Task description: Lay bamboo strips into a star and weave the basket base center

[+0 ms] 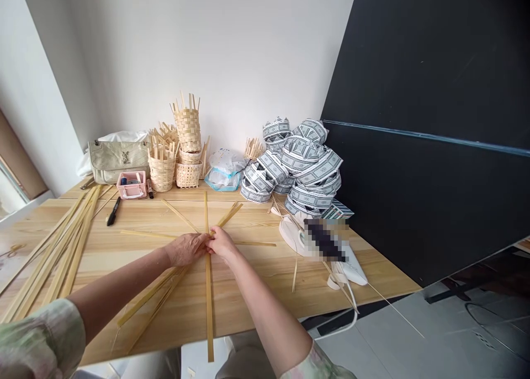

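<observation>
Several flat bamboo strips (209, 313) lie across one another on the wooden table, spreading out like spokes. The longest runs front to back, and its near end sticks out past the table edge. My left hand (187, 250) and my right hand (222, 243) meet over the point where the strips cross. Both have their fingers closed in a pinch on the strips there, fingertips touching or nearly so. The exact crossing is hidden under my fingers. A pair of strips (149, 302) slants from beneath my left hand toward the front left.
Loose bamboo strips (70, 246) lie in a bundle at the left, near a black marker (113, 212). Along the back stand a handbag (118, 161), a pink box (131, 190), woven baskets (188, 128) and patterned woven baskets (300, 164). A white cable (351, 307) hangs over the right edge.
</observation>
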Action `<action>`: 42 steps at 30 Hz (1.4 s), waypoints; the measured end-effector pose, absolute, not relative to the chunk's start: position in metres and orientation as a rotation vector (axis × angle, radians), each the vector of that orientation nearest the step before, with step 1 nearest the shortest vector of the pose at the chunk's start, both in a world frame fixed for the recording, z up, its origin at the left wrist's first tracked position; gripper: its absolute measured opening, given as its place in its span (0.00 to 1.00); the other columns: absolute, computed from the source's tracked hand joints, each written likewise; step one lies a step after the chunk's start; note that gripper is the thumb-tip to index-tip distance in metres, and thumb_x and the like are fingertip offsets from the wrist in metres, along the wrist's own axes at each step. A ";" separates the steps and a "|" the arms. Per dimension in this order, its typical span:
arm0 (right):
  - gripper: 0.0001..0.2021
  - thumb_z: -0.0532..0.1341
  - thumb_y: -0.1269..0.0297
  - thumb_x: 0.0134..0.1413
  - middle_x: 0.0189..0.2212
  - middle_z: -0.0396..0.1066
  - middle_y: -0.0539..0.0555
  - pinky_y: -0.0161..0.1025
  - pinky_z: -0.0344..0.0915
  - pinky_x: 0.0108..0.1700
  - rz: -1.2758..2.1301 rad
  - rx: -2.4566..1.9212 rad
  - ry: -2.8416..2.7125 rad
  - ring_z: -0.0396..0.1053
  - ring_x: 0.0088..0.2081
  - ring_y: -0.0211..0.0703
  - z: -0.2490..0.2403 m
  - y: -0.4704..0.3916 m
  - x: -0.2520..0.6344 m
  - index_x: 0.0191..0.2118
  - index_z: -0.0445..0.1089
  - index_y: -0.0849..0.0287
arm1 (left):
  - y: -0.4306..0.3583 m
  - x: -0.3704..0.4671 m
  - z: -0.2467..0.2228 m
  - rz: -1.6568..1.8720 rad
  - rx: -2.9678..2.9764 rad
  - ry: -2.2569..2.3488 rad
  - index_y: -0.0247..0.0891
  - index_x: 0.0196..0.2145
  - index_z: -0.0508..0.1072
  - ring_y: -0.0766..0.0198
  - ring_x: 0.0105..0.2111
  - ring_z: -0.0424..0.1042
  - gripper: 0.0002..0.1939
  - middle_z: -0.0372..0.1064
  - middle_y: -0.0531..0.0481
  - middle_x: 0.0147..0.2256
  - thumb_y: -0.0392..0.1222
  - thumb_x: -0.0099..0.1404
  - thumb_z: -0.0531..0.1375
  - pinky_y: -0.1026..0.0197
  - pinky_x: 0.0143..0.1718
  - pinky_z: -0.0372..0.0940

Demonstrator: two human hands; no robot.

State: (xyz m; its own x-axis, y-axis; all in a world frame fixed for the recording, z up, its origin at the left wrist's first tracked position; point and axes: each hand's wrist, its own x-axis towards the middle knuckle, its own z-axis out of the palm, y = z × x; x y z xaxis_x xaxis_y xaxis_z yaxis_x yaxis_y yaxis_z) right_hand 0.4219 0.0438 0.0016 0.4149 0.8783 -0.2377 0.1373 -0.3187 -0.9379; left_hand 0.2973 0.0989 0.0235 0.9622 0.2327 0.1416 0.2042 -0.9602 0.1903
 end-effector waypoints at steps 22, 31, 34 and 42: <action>0.16 0.53 0.78 0.45 0.41 0.67 0.53 0.36 0.53 0.48 0.302 -2.084 -1.636 0.60 0.45 0.41 0.022 -0.018 0.442 0.40 0.68 0.56 | 0.109 0.293 0.011 0.294 2.882 0.305 0.35 0.48 0.63 0.61 0.47 0.66 0.16 0.66 0.43 0.47 0.33 0.63 0.46 0.59 0.48 0.60; 0.23 0.46 0.75 0.52 0.52 0.61 0.48 0.43 0.49 0.51 0.159 -2.111 -1.917 0.52 0.54 0.42 0.002 -0.055 0.445 0.52 0.61 0.50 | 0.111 0.290 0.009 0.313 2.896 0.191 0.37 0.50 0.63 0.62 0.51 0.60 0.18 0.63 0.45 0.50 0.33 0.64 0.46 0.57 0.52 0.57; 0.25 0.46 0.77 0.50 0.52 0.61 0.48 0.43 0.50 0.50 0.165 -2.105 -1.940 0.53 0.53 0.42 0.005 -0.054 0.446 0.52 0.61 0.50 | 0.112 0.290 0.006 0.338 2.900 0.163 0.38 0.51 0.63 0.62 0.52 0.60 0.18 0.63 0.46 0.50 0.33 0.64 0.46 0.57 0.52 0.57; 0.20 0.51 0.72 0.52 0.52 0.60 0.56 0.39 0.51 0.53 0.077 -2.007 -1.934 0.54 0.54 0.42 0.018 -0.013 0.450 0.52 0.60 0.60 | 0.111 0.289 0.005 0.349 2.967 0.134 0.34 0.51 0.63 0.62 0.52 0.59 0.18 0.63 0.44 0.50 0.33 0.64 0.45 0.59 0.53 0.56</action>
